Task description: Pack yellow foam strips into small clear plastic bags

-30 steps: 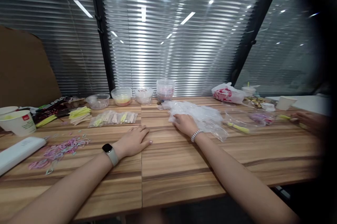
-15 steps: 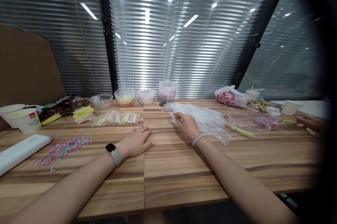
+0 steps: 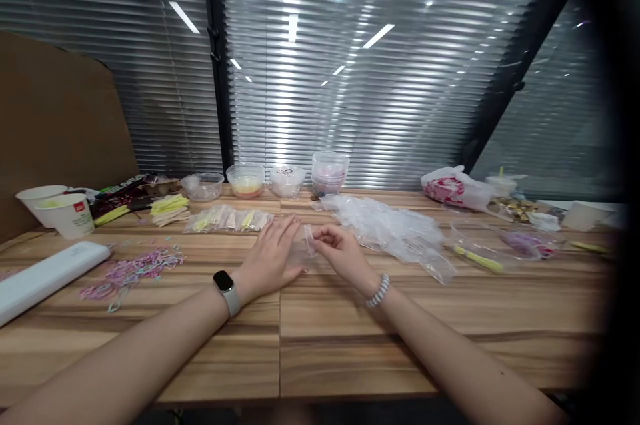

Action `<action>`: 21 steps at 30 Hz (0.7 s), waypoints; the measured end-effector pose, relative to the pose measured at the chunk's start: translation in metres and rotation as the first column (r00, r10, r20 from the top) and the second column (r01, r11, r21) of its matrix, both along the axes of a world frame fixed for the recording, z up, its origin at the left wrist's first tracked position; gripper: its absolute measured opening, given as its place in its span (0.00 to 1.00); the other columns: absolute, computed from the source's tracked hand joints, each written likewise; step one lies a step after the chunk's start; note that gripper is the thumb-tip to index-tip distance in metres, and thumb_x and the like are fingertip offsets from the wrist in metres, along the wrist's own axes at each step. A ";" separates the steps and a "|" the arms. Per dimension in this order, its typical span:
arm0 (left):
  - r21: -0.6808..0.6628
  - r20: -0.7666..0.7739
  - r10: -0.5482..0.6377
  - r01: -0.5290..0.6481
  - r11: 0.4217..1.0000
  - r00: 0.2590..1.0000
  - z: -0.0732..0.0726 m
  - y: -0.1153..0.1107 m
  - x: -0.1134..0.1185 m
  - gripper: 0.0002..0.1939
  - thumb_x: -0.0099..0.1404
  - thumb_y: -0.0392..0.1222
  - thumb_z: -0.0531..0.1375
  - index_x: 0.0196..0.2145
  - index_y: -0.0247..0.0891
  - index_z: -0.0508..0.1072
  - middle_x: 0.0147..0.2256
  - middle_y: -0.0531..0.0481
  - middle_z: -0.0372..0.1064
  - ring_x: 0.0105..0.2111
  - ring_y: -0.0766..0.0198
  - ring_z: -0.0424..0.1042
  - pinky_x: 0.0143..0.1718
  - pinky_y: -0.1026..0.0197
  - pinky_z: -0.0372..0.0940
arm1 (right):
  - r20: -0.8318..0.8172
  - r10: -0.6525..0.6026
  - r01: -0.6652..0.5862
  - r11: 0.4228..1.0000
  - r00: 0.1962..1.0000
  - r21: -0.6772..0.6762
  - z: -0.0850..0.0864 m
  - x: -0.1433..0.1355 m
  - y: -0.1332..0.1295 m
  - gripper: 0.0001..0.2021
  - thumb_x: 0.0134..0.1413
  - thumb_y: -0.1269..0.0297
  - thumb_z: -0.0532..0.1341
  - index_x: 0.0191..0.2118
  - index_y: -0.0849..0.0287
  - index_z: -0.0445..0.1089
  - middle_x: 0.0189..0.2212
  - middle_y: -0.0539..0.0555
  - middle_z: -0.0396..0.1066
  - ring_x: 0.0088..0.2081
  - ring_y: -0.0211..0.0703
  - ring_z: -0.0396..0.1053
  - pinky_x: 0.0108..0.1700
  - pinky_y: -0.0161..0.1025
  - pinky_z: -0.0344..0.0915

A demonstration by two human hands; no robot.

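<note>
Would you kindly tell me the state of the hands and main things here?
Left hand: open, palm down.
Right hand: pinching a clear bag.
Plastic bags: heaped loosely.
Packets: lying in a row.
Small bands: scattered loose.
Clear tubs: stacked upright.
Front paper cup: upright.

Location type: office-style room. Indicators: wood-grain counter (image 3: pixel 345 352), dark-framed glass panels (image 3: pixel 555 112) with horizontal blinds (image 3: pixel 310 118), linear ceiling lights (image 3: pixel 379 36) reflected in the glass.
</note>
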State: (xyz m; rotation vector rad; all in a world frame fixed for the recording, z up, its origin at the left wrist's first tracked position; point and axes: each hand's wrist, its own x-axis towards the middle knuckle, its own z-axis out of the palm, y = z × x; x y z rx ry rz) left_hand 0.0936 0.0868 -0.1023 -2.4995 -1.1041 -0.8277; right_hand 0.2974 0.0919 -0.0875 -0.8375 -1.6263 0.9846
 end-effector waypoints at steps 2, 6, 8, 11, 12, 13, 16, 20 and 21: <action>0.024 -0.008 -0.027 0.027 0.999 1.000 0.001 -0.002 0.000 0.41 0.64 0.51 0.61 0.67 0.32 0.49 0.66 0.35 0.51 0.67 0.48 0.51 0.68 0.40 0.48 | 0.038 0.015 -0.015 1.000 0.999 0.018 -0.002 -0.002 -0.002 0.07 0.53 0.64 0.64 0.34 0.63 0.70 0.30 0.55 0.74 0.33 0.42 0.72 0.40 0.39 0.69; 0.043 -0.005 -0.063 0.064 0.997 0.998 0.004 -0.004 0.001 0.37 0.64 0.46 0.60 0.65 0.32 0.52 0.64 0.36 0.57 0.65 0.51 0.55 0.67 0.42 0.50 | 0.124 -0.007 -0.003 0.997 0.992 0.082 -0.008 -0.001 0.000 0.05 0.54 0.67 0.63 0.33 0.62 0.74 0.32 0.54 0.75 0.34 0.41 0.72 0.40 0.39 0.68; 0.043 0.007 -0.074 0.074 0.996 0.997 0.005 -0.005 0.001 0.34 0.64 0.45 0.60 0.64 0.33 0.55 0.62 0.37 0.59 0.64 0.51 0.58 0.66 0.42 0.50 | 0.159 -0.005 -0.015 0.992 0.987 0.125 -0.011 -0.001 0.001 0.06 0.54 0.68 0.61 0.35 0.62 0.76 0.33 0.54 0.76 0.36 0.41 0.72 0.42 0.39 0.68; 0.037 0.026 -0.085 0.084 0.996 0.996 0.006 -0.005 0.000 0.32 0.63 0.44 0.60 0.62 0.33 0.57 0.60 0.38 0.63 0.61 0.52 0.61 0.66 0.43 0.51 | 0.185 0.004 -0.036 0.984 0.983 0.174 -0.012 0.000 -0.001 0.09 0.55 0.68 0.61 0.39 0.61 0.77 0.39 0.55 0.77 0.41 0.43 0.74 0.46 0.40 0.68; 0.039 0.029 -0.090 0.089 0.995 0.996 0.006 -0.005 0.000 0.31 0.63 0.44 0.60 0.61 0.33 0.58 0.59 0.39 0.64 0.61 0.53 0.62 0.66 0.43 0.51 | 0.196 -0.008 -0.029 0.982 0.981 0.186 -0.011 0.000 -0.002 0.10 0.55 0.68 0.61 0.41 0.61 0.77 0.40 0.55 0.77 0.42 0.43 0.74 0.48 0.41 0.68; 0.044 0.031 -0.094 0.093 0.995 0.995 0.006 -0.005 0.000 0.31 0.64 0.44 0.60 0.61 0.33 0.58 0.59 0.39 0.64 0.61 0.53 0.62 0.66 0.44 0.51 | 0.211 -0.023 -0.020 0.979 0.977 0.201 -0.010 0.000 -0.004 0.10 0.56 0.68 0.61 0.42 0.61 0.77 0.42 0.55 0.77 0.44 0.44 0.74 0.49 0.41 0.68; 0.048 0.031 -0.109 0.107 0.993 0.994 0.006 -0.005 -0.001 0.31 0.64 0.46 0.60 0.61 0.33 0.58 0.59 0.38 0.65 0.61 0.52 0.62 0.66 0.44 0.51 | 0.290 0.004 -0.075 0.969 0.957 0.236 -0.001 0.000 -0.011 0.11 0.59 0.68 0.58 0.42 0.60 0.77 0.41 0.54 0.76 0.44 0.43 0.73 0.50 0.40 0.66; 0.065 0.008 -0.168 0.167 0.984 0.986 0.009 -0.006 -0.001 0.30 0.66 0.51 0.59 0.61 0.34 0.59 0.59 0.37 0.64 0.60 0.51 0.63 0.65 0.43 0.51 | 0.398 0.170 -0.286 0.924 0.901 0.255 0.005 0.001 -0.013 0.13 0.62 0.70 0.52 0.38 0.60 0.74 0.41 0.55 0.73 0.46 0.43 0.69 0.52 0.41 0.63; 0.072 0.001 -0.189 0.188 0.979 0.982 0.009 -0.007 -0.001 0.30 0.66 0.51 0.59 0.60 0.34 0.59 0.59 0.37 0.65 0.60 0.51 0.63 0.65 0.43 0.51 | 0.412 0.186 -0.314 0.911 0.892 0.267 0.005 0.001 -0.012 0.12 0.62 0.70 0.51 0.37 0.60 0.73 0.42 0.55 0.73 0.46 0.43 0.68 0.53 0.41 0.62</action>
